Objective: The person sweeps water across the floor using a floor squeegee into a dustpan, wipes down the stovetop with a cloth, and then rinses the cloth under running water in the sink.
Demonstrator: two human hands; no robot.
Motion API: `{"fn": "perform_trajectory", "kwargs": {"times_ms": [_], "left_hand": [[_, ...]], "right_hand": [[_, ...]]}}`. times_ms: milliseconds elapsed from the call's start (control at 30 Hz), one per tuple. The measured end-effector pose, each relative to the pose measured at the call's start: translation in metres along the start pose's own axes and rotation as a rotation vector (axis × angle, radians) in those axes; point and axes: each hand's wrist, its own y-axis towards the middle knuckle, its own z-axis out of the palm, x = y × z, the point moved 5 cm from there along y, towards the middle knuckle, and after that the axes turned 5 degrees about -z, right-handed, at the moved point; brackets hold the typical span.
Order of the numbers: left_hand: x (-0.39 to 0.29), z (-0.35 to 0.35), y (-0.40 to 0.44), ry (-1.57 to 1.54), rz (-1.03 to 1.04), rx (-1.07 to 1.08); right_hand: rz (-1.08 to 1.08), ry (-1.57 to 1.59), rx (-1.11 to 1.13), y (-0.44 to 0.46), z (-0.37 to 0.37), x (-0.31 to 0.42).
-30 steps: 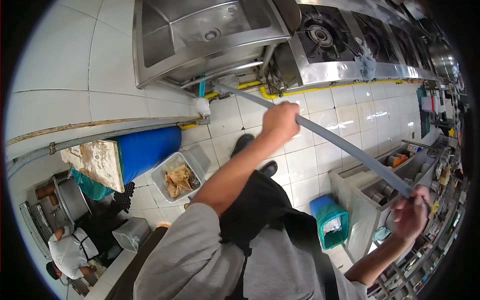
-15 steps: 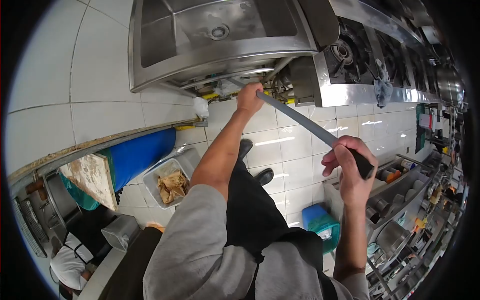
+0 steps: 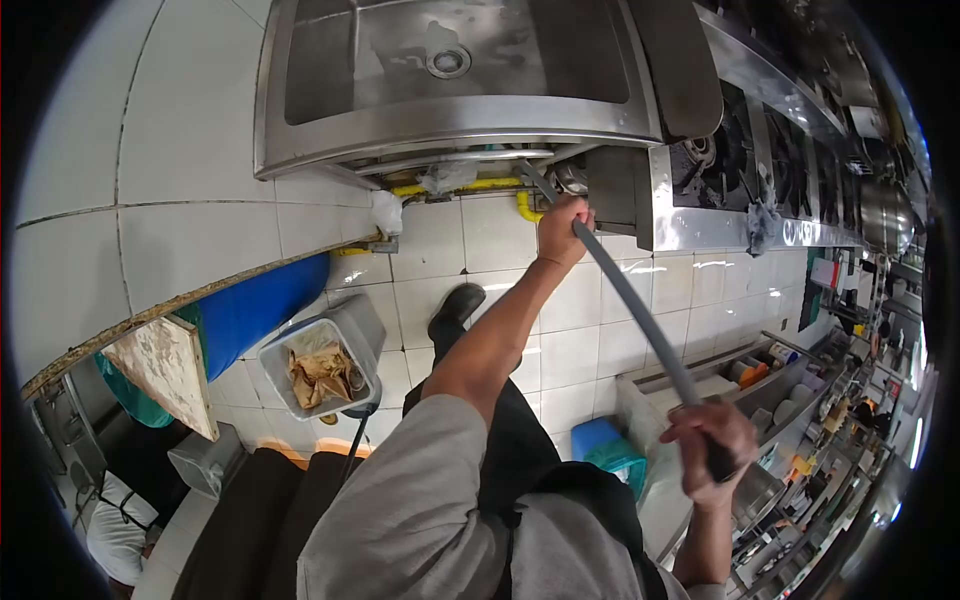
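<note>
A long grey pole (image 3: 638,312) with a black end slants from under the steel sink down toward my body. Wrapped round its far part is my left hand (image 3: 566,232), close to the sink's front edge. My right hand (image 3: 712,448) grips the black near end, somewhat blurred. Beneath the sink the pole's far tip is hidden, so I cannot tell what head it has. Yellow pipes (image 3: 492,184) and a clear plastic bag (image 3: 446,178) lie around there.
The steel sink (image 3: 460,118) is ahead, with a stove (image 3: 668,228) to its right. At left stand a grey bin (image 3: 368,330) holding brown paper and a blue barrel (image 3: 262,310). A teal-lined blue bin (image 3: 598,440) and shelving stand at right. Another person (image 3: 120,525) is at lower left.
The pole and both hands have swung right and nearer my body, the pole now steeper. My view has shifted, and one boot has stepped left.
</note>
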Motion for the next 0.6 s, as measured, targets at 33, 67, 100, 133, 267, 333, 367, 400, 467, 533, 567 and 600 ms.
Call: {"fn": "perform_trajectory", "kwargs": {"times_ms": [33, 67, 100, 133, 267, 333, 367, 400, 467, 533, 567, 600], "left_hand": [[0.003, 0.005, -0.008, -0.034, -0.028, -0.085], [0.016, 0.012, -0.016, -0.188, -0.173, -0.146], [0.022, 0.016, -0.022, -0.246, -0.169, -0.252], [0.027, 0.02, -0.025, -0.375, -0.225, -0.357], [0.026, 0.004, -0.041, -0.362, -0.283, -0.314], [0.022, -0.019, -0.049, -0.188, -0.165, -0.179], [0.016, -0.032, -0.049, -0.08, -0.041, -0.173], [0.017, -0.043, -0.051, -0.084, -0.064, -0.161], [0.019, -0.059, -0.051, -0.121, -0.097, -0.187], [0.017, -0.075, -0.041, -0.182, -0.164, -0.269], [0.015, -0.08, -0.038, -0.183, -0.179, -0.316], [0.01, -0.084, -0.036, -0.275, -0.231, -0.35]], "right_hand": [[-0.138, -0.103, 0.106, 0.01, 0.008, 0.015], [-0.078, -0.213, 0.168, 0.014, 0.014, 0.025], [-0.112, -0.242, 0.264, 0.017, 0.021, 0.029], [-0.185, -0.253, 0.372, 0.025, 0.028, 0.041], [-0.373, -0.336, 0.694, 0.046, 0.049, 0.085], [-0.438, -0.341, 0.731, 0.043, 0.055, 0.096], [-0.466, -0.343, 0.752, 0.04, 0.058, 0.102], [-0.46, -0.319, 0.714, 0.038, 0.06, 0.107], [-0.452, -0.327, 0.759, 0.028, 0.062, 0.116], [-0.445, -0.313, 0.745, 0.023, 0.065, 0.116], [-0.442, -0.298, 0.706, 0.019, 0.069, 0.109], [-0.441, -0.283, 0.668, 0.016, 0.072, 0.102]]}}
